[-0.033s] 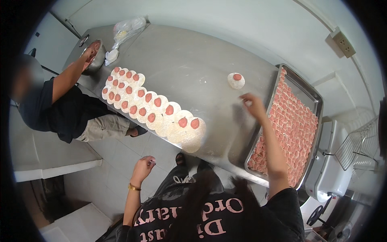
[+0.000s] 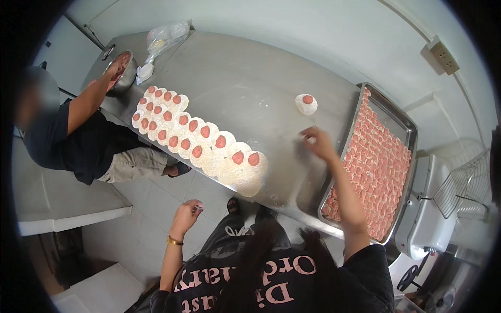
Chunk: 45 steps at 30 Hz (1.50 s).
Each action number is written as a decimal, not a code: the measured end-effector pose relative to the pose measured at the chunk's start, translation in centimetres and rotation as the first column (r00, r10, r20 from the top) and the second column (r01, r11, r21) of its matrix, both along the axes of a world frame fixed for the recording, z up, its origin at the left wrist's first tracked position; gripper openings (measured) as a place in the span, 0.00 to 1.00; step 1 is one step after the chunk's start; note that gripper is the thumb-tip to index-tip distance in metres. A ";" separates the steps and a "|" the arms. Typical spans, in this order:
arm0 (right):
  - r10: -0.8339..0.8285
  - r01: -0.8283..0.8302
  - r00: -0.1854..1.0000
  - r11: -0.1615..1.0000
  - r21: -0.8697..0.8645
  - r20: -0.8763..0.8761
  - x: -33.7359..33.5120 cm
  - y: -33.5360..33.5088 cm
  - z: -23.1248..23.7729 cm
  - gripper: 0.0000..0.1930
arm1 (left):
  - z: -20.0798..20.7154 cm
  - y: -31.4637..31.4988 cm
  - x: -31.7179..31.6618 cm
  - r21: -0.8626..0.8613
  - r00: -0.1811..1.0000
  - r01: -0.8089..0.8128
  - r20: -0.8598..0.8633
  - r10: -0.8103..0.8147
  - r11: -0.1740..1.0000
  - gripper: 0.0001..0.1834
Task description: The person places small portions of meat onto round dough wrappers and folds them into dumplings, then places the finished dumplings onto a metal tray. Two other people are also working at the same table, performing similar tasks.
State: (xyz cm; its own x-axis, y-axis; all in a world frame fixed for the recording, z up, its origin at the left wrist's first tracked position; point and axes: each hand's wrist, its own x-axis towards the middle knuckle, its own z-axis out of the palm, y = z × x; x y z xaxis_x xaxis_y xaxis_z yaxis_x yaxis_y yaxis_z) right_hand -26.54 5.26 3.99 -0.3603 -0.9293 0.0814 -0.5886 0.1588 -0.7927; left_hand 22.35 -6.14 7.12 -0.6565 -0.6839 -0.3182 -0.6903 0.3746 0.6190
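My left hand (image 2: 187,217) hangs in front of the table edge, fingers curled together. A small pale pink patch shows at its fingertips, too small to name. Over the metal table my right hand (image 2: 317,143) is slightly blurred, its fingers loosely apart and nothing visible in them. Just beyond it lies a single round wrapper (image 2: 307,108) with a lump of pink meat filling (image 2: 308,99). To the left, overlapping round dough wrappers (image 2: 249,180) run along the table edge, most topped with a lump of filling. At right a metal tray (image 2: 406,121) holds many small pink dumplings (image 2: 373,177).
Another person (image 2: 86,133) at the left has a hand in a metal bowl (image 2: 128,78) of pink filling. A clear plastic bag (image 2: 166,36) lies behind the bowl. Beyond the tray stand a white appliance (image 2: 425,208) and a wire rack (image 2: 462,185). A wall borders the table's far side.
My right hand has moved left and slightly nearer, away from the tray. My left hand stays almost where it was.
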 end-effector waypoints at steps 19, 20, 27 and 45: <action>-0.629 0.697 0.685 0.713 0.077 -0.367 17.3 5.8 -1.7 0.09 | -1.7 -0.4 -19.9 -0.360 0.833 0.301 -0.351 -0.427 0.883 0.09; -0.656 0.716 0.667 0.696 0.060 -0.353 17.7 6.4 -1.5 0.10 | -2.1 -0.1 -21.6 -0.392 0.814 0.330 -0.342 -0.469 0.858 0.08; -0.735 0.805 0.564 0.591 0.052 -0.376 21.9 7.2 -2.2 0.12 | -5.2 0.4 -25.7 -0.314 0.794 0.428 -0.318 -0.519 0.847 0.07; -0.586 0.906 0.010 0.347 0.240 0.810 20.6 7.1 -4.7 0.07 | -6.4 2.4 -24.4 0.403 0.751 0.527 -0.633 -0.188 0.748 0.08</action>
